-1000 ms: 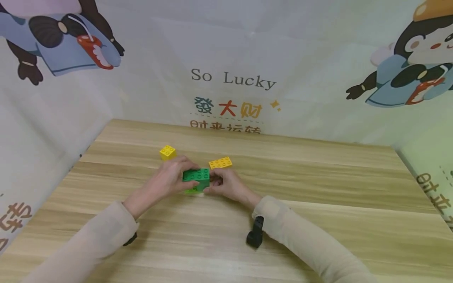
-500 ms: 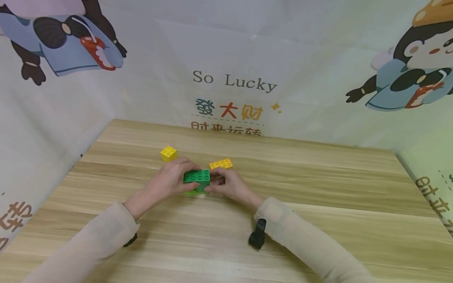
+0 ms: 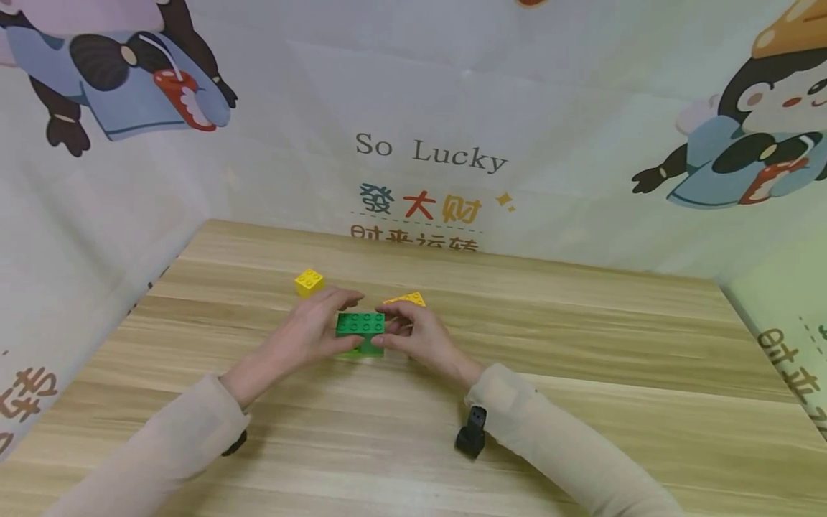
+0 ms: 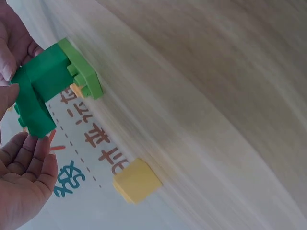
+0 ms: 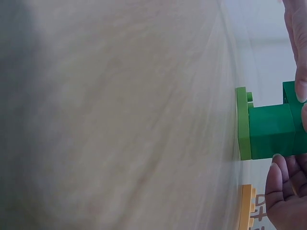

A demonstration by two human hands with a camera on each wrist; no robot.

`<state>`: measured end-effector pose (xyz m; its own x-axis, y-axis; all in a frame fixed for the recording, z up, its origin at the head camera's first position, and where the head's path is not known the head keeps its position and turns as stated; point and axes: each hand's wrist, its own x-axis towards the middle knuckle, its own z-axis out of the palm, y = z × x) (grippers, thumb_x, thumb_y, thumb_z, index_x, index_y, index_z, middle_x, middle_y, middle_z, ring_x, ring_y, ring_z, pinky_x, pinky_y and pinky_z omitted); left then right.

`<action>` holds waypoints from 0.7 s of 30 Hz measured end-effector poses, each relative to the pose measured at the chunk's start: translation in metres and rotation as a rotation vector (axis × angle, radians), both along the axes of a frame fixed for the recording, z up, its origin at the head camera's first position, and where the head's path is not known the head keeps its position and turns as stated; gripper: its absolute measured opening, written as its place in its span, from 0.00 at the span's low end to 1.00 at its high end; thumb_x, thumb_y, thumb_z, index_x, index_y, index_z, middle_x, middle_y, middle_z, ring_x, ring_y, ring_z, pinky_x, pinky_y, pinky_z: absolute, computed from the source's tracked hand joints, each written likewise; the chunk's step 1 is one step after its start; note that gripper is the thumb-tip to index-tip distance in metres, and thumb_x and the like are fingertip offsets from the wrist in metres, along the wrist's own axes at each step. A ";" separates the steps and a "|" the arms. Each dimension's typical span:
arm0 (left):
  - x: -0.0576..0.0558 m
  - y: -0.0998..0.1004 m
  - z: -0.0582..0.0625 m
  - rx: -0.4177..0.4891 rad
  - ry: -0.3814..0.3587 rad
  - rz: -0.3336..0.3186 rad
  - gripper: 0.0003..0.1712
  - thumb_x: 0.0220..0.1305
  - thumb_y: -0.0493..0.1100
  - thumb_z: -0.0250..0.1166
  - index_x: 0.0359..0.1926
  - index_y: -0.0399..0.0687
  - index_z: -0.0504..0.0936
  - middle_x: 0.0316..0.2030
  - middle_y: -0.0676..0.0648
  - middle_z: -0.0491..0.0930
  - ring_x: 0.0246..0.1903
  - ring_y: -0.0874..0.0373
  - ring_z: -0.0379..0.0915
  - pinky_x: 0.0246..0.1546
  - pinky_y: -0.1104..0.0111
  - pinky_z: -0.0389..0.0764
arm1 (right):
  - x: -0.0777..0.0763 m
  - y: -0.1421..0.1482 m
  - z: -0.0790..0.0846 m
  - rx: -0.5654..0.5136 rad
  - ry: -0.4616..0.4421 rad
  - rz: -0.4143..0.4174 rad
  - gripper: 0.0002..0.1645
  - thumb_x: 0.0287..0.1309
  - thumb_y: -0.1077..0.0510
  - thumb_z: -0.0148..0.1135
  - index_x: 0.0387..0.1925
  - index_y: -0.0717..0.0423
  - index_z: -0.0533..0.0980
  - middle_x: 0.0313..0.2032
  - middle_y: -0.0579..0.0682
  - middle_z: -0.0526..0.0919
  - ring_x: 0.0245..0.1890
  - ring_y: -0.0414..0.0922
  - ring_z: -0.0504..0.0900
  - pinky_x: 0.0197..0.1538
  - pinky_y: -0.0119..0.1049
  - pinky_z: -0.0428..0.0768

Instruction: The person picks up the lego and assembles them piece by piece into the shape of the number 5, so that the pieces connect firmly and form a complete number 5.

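A small stack of toy building bricks stands on the table between the hands. Its top green brick (image 3: 360, 323) has two rows of studs and juts out over a lower green brick (image 4: 50, 72). Under both is a flat light-green brick (image 5: 243, 124) with a few bare studs. My left hand (image 3: 304, 330) has its thumb against the top brick's near side, its fingers spread and raised behind. From the right, my right hand (image 3: 423, 337) pinches the top green brick, thumb in front and index finger at the back corner.
A yellow brick (image 3: 309, 283) lies behind the left hand. A flat orange-yellow brick (image 3: 408, 299) lies behind the right hand, which partly covers it. The wooden table (image 3: 614, 323) meets a printed white backdrop (image 3: 549, 129) at the back.
My left fingers have lifted away from the back of the top green brick. The right thumb has slid slightly up, and the index finger reaches further over the corner. The stack stays in place.
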<state>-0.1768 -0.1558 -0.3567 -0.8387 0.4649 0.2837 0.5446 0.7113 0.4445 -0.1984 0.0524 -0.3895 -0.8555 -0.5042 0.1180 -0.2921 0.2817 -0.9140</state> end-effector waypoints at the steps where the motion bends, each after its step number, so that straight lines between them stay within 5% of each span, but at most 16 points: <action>1: 0.000 -0.002 0.001 0.012 -0.007 0.001 0.35 0.49 0.42 0.74 0.56 0.35 0.72 0.52 0.38 0.76 0.49 0.45 0.75 0.50 0.55 0.77 | 0.000 0.000 0.000 0.000 0.006 -0.003 0.28 0.53 0.62 0.67 0.55 0.66 0.72 0.43 0.59 0.81 0.38 0.45 0.80 0.39 0.28 0.79; 10: -0.001 -0.026 0.002 0.104 -0.068 0.099 0.32 0.53 0.45 0.71 0.56 0.35 0.73 0.50 0.37 0.77 0.48 0.44 0.73 0.48 0.51 0.77 | 0.002 -0.002 0.002 0.010 0.050 -0.041 0.25 0.52 0.62 0.68 0.52 0.65 0.75 0.40 0.57 0.82 0.34 0.40 0.78 0.36 0.26 0.78; 21: -0.023 -0.064 -0.007 0.175 -0.189 0.276 0.30 0.59 0.41 0.66 0.58 0.29 0.69 0.49 0.32 0.75 0.49 0.39 0.71 0.48 0.49 0.75 | 0.000 -0.003 0.002 0.017 0.074 -0.063 0.21 0.50 0.62 0.69 0.48 0.62 0.78 0.35 0.55 0.82 0.30 0.36 0.76 0.31 0.25 0.76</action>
